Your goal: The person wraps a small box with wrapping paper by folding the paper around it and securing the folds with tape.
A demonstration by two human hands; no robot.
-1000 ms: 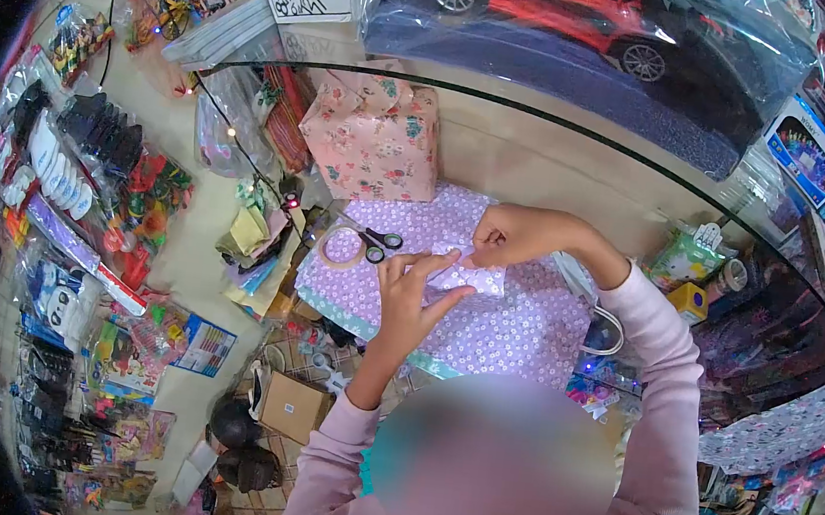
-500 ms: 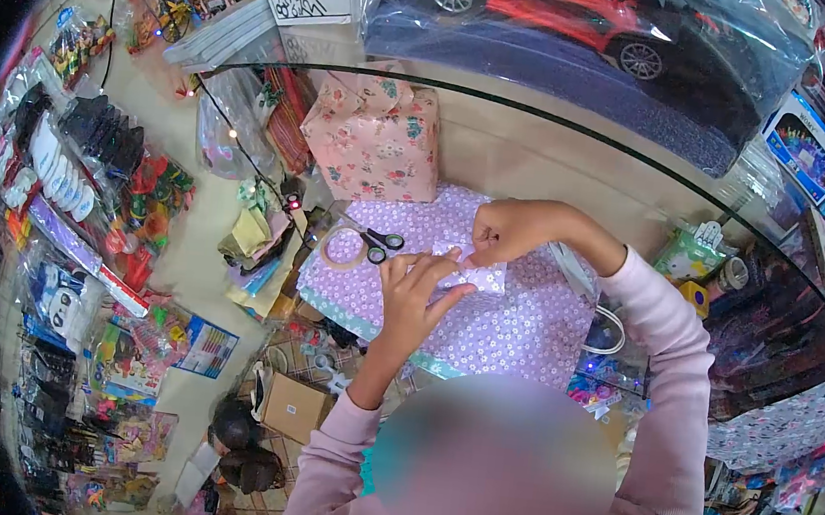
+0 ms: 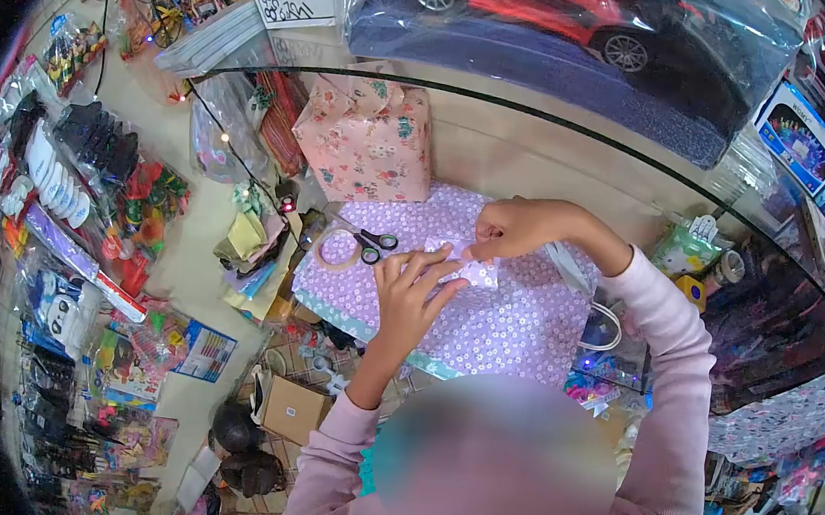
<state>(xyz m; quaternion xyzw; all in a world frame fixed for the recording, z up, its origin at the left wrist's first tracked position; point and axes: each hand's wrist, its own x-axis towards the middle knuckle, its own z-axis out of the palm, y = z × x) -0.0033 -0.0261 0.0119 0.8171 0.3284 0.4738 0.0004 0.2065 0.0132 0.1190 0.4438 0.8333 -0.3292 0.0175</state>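
A small parcel (image 3: 477, 270) in purple flowered paper lies on a larger sheet of the same paper (image 3: 515, 334). My left hand (image 3: 411, 293) rests against the parcel's left side, fingers spread, fingertips on its top. At its upper edge, my right hand (image 3: 511, 232) has its fingers curled and pinched; what they hold, if anything, is too small to make out. Black-handled scissors (image 3: 371, 245) lie just left of the hands, beside a roll of tape (image 3: 338, 249).
A pink flowered wrapped package (image 3: 364, 142) stands behind the paper. Above it runs a glass shelf edge (image 3: 509, 104), with a boxed red toy car (image 3: 549, 10) on top. Bagged goods hang at left. A cardboard box (image 3: 295, 409) sits below.
The view has shifted slightly, so the surroundings sit a little to the left. Both hands stay at the parcel, with only slight finger movement.
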